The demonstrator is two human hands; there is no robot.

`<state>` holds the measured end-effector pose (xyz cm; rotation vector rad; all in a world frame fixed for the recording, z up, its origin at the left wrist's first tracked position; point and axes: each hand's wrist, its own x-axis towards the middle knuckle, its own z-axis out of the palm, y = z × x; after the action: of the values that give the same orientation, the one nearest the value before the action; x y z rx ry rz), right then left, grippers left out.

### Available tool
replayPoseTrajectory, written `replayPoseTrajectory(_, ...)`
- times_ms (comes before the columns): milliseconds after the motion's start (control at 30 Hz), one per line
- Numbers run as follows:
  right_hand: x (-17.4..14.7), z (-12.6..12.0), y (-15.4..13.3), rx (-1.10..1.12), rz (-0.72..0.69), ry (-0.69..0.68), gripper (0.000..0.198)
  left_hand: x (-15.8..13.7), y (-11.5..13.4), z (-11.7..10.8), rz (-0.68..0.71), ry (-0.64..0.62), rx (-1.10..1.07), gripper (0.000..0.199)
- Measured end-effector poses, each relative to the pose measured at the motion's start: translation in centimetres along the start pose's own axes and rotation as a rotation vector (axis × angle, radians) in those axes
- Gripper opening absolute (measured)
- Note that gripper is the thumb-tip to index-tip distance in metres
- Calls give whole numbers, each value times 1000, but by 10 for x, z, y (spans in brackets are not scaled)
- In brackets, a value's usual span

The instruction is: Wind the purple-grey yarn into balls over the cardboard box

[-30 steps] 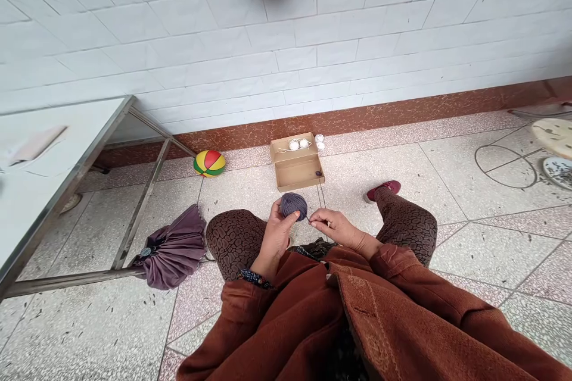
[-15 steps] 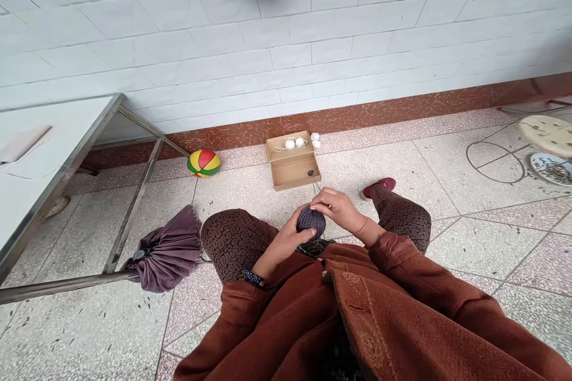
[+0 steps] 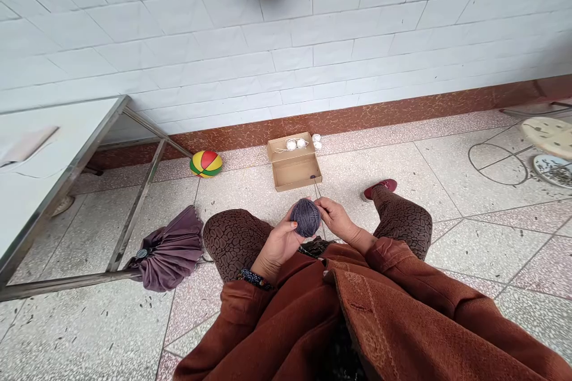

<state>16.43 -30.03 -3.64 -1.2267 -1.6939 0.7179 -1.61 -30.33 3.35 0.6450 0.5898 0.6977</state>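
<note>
A dark grey-purple ball of yarn (image 3: 306,218) rests in my left hand (image 3: 280,242), whose fingers and thumb close round its left side and underside. My right hand (image 3: 338,218) is at the ball's right side, fingers pinched together on the yarn strand (image 3: 317,189). From there the strand runs up to a small dark remnant of yarn (image 3: 313,177) in the open cardboard box (image 3: 286,177) on the floor. Two white yarn balls (image 3: 296,144) lie in the box's lid half, and more white balls (image 3: 317,141) sit just beside it.
A metal-framed table (image 3: 111,125) stands at the left, with a folded purple umbrella (image 3: 172,250) by its lower bar. Near the wall lies a colourful ball (image 3: 206,164). At the right are a wire ring stand (image 3: 498,164) and a round stool seat (image 3: 547,136).
My right hand has moved from the top of the yarn ball to its right side. The ball has turned and shifted slightly left and up in my left hand.
</note>
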Motion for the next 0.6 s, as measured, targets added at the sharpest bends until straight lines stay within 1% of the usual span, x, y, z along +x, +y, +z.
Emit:
replayPoseTrajectory(233, -4, -3, 1, -72, 22, -87, 29, 5, 3, -10, 123, 145, -120, 57)
replayPoseTrajectory(300, -6, -2, -1, -87, 4, -143, 28, 8, 5, -16, 186, 187, -147, 52)
replayPoseTrajectory(367, -8, -1, -3, -96, -44, -206, 28, 11, 6, -22, 245, 257, -152, 47)
replayPoseTrajectory(433, -8, -2, -6, -87, -109, -264, 27, 13, 6, -28, 269, 325, -125, 41)
replayPoseTrajectory(500, -8, -4, -13, -63, -170, -291, 27, 13, 4, -33, 265, 360, -68, 38)
replayPoseTrajectory(600, -3, -13, -30, -11, -214, -258, 25, 13, -1, -36, 272, 381, 86, 44)
